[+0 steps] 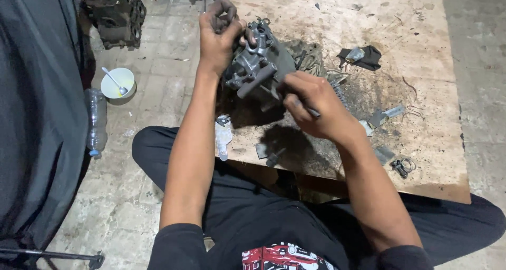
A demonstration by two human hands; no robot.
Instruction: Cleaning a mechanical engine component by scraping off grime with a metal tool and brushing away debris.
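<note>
Single head-worn view, looking steeply down from above the seated person's lap. The camera faces forward and downward over both forearms toward a low wooden board (421,64) on a paved floor (158,85). Near range: the left hand (219,35) and right hand (316,104) sit centre frame, with the person's legs along the lower edge.

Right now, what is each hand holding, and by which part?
The left hand grips the grey metal engine part by its upper end. The right hand pinches a thin metal tool near its tip.
</note>
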